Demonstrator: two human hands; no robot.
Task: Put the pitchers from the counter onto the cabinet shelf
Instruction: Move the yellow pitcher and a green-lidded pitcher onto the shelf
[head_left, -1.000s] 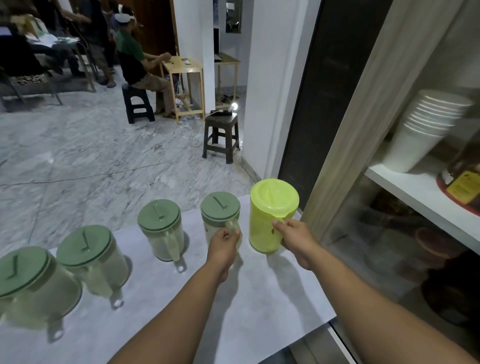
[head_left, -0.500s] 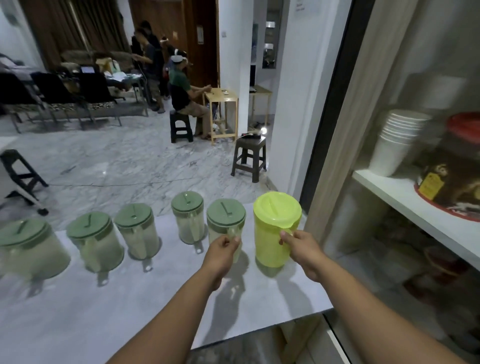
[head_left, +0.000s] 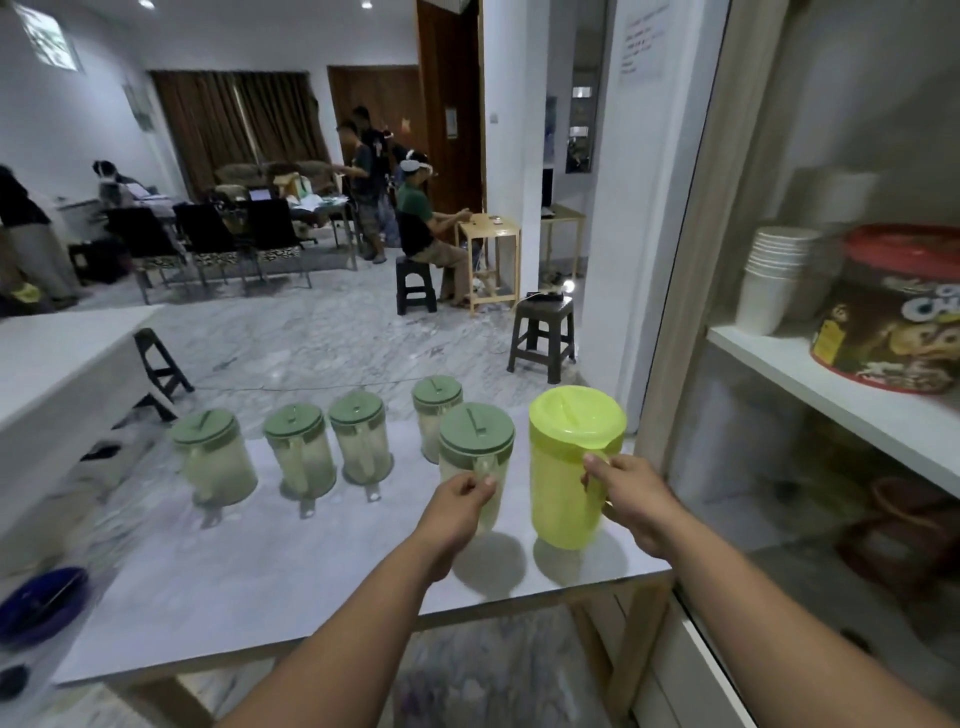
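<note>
Pitchers stood in a loose row along the far part of the table (head_left: 322, 587), handles turned toward the person, which suited a pull from this side. From the left, four clear ones with green lids waited untouched: the first pitcher (head_left: 215, 457) at the left end, the second pitcher (head_left: 300, 450) and third pitcher (head_left: 359, 437) close together, and the fourth pitcher (head_left: 435, 415) set a little farther back.

Nearer the person, the green-lidded pitcher (head_left: 475, 460) was held by the left hand (head_left: 460, 501), whose fingers were curled about its handle with the thumb pressed on top. Just beside it, the yellow pitcher (head_left: 571, 465) was held by the right hand (head_left: 631, 501), fingers wrapped round its handle as well. Whether either base had left the table could not be told, though shadows lay under both.

Taking the two pitchers nearest the cabinet, one in each hand, looked like a way to halve the trips. Gripping by the handles kept them upright with lids level, sensible if the clear ones held anything, which could not be told.

To the right, the cabinet shelf (head_left: 831, 395) already carried a stack of white cups (head_left: 774, 280) and a red-lidded tub (head_left: 893, 322), so the free space seemed to be along its front edge. No pitcher was on the shelf yet, so the task appeared to be at its start.
</note>
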